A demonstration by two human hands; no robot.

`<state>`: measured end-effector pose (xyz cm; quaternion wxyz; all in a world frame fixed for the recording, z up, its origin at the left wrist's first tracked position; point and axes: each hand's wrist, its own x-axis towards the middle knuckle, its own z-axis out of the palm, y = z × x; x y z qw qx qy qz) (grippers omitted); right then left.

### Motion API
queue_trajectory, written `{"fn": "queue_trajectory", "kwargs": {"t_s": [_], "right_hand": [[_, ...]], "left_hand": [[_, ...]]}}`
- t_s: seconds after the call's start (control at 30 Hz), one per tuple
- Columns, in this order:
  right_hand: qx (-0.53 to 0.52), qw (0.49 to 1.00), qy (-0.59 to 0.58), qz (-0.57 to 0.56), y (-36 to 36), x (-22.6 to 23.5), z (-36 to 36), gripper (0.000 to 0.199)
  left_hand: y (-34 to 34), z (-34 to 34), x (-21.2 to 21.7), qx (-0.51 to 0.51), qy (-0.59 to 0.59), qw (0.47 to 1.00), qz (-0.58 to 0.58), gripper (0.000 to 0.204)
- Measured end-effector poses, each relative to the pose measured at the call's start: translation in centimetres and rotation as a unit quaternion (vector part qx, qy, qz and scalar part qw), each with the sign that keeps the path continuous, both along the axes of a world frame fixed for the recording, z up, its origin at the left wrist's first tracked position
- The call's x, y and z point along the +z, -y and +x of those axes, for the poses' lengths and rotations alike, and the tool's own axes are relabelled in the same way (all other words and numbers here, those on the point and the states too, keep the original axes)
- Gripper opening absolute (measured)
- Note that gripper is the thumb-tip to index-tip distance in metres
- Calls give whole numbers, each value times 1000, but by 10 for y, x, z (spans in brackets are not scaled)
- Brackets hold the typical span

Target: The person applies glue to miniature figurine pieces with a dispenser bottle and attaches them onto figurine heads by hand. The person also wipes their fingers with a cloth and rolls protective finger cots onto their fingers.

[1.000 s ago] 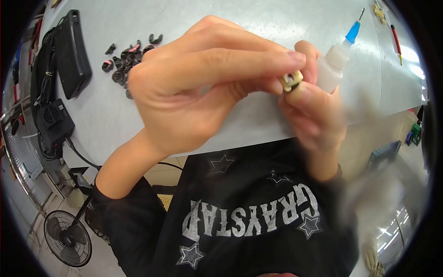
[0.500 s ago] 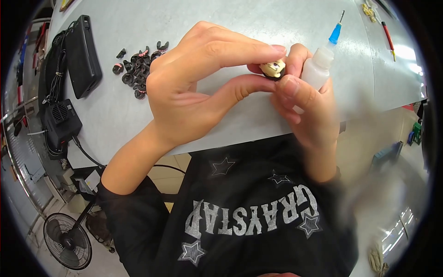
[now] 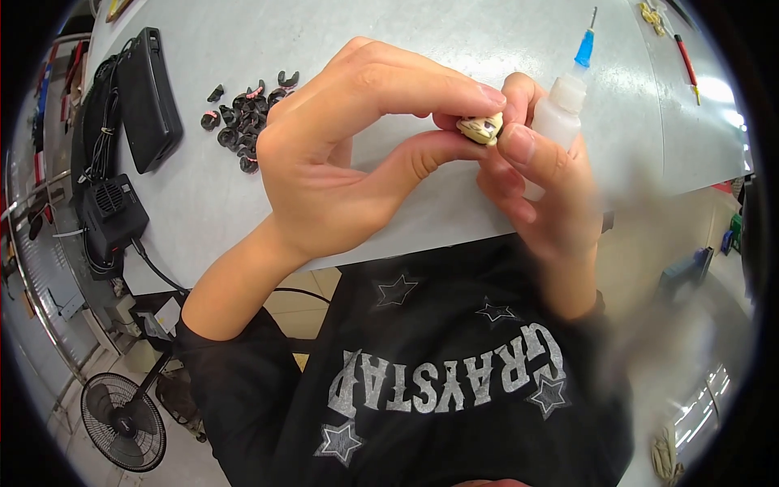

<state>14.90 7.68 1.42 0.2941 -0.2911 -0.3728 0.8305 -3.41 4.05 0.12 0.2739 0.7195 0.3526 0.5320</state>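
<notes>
Between the thumb and index finger of my left hand is a small cream-coloured figurine head with a painted face. A little black shows at its edge. My right hand has its thumb and index fingertip close against the head's right side; whether they grip it, I cannot tell. Tucked in the same right hand is a translucent white squeeze bottle, its blue needle tip pointing up and away. The bottle's lower part is hidden by the fingers and thumb.
Left of my left hand, several small black curved pieces, some with pink trim, lie heaped on the grey table. Beyond them are a black flat case and a black adapter box with cables. A red pen-like tool lies far right.
The figurine head has turned in my fingers, with less black visible below it and more cream. My right thumb and index finger have shifted slightly beside it; the bottle stays in the right hand.
</notes>
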Motion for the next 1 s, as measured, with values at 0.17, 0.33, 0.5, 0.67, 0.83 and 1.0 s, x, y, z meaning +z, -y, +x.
{"fn": "queue_trajectory", "kwargs": {"t_s": [0.17, 0.33, 0.5, 0.67, 0.83, 1.0], "right_hand": [[27, 999, 0, -32, -2, 1, 0, 25], [-2, 999, -37, -39, 6, -3, -4, 27], [-24, 996, -49, -63, 8, -5, -5, 27], [18, 995, -24, -99, 10, 10, -8, 29], [2, 996, 45, -71, 10, 15, -5, 29], [-11, 999, 1, -51, 11, 9, -9, 29]], "left_hand": [[0, 0, 0, -12, 20, 1000, -16, 26], [-2, 1, -1, -30, 33, 999, 15, 24], [-1, 3, -1, -36, 59, 998, 4, 25], [-5, -6, -4, -75, 31, 995, 56, 24], [-9, 4, 1, -87, 54, 989, 108, 21], [-1, 7, 0, -34, 65, 994, 80, 24]]}}
